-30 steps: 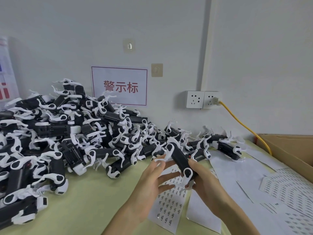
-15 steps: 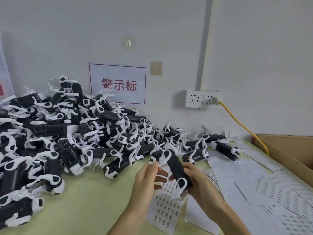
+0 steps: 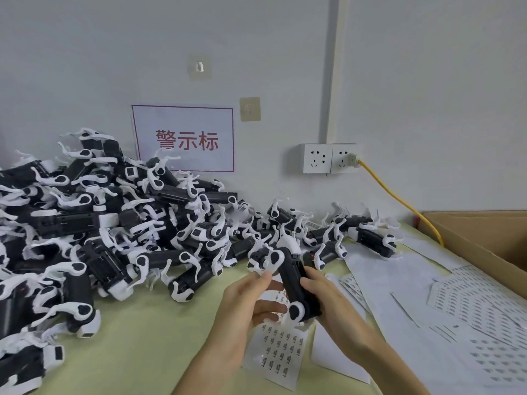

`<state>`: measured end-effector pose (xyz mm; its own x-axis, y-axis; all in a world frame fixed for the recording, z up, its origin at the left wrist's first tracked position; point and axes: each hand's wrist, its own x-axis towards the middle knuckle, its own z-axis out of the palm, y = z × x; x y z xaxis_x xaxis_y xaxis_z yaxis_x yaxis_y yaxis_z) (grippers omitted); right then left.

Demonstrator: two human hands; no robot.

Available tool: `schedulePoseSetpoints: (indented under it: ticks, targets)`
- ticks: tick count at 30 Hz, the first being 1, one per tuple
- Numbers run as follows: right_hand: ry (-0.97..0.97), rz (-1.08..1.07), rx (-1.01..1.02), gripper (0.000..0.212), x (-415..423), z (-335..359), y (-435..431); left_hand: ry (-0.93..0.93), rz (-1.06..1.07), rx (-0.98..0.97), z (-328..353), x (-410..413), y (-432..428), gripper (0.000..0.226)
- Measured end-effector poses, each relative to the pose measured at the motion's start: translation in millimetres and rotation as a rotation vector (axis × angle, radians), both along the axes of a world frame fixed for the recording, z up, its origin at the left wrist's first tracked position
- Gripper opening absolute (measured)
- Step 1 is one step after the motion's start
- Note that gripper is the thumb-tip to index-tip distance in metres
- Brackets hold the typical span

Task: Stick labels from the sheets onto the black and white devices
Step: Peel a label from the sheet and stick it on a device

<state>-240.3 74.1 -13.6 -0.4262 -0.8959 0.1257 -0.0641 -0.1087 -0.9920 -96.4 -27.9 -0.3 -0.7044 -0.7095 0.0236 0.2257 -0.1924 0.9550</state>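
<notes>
One head-worn view looks forward and down, close over the table (image 3: 142, 352); wall (image 3: 427, 81) beyond.

Wall sign (image 3: 183, 138) reads "警示标", red characters.

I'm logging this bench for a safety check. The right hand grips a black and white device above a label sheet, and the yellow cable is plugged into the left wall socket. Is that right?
Not quite: the head view shows the yellow cable plugged into the right wall socket, not the left. The right hand does grip the device above the label sheet.
</notes>
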Motion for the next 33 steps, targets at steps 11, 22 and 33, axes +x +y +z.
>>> schedulePoseSetpoints:
  ticks: [11,22,33]
  targets:
    - [-0.219,-0.058,0.028,0.042,-5.2,0.8,2.1,-0.110,-0.090,-0.189,-3.9,-6.7,17.3,0.021]
    - [-0.239,0.007,0.066,0.040,1.8,3.8,-2.2,-0.128,0.014,-0.137,-3.2,-4.8,12.5,0.049]
    - [-0.166,0.293,-0.153,0.042,6.1,19.7,13.5,0.090,-0.220,0.090,3.8,8.4,3.6,0.059]
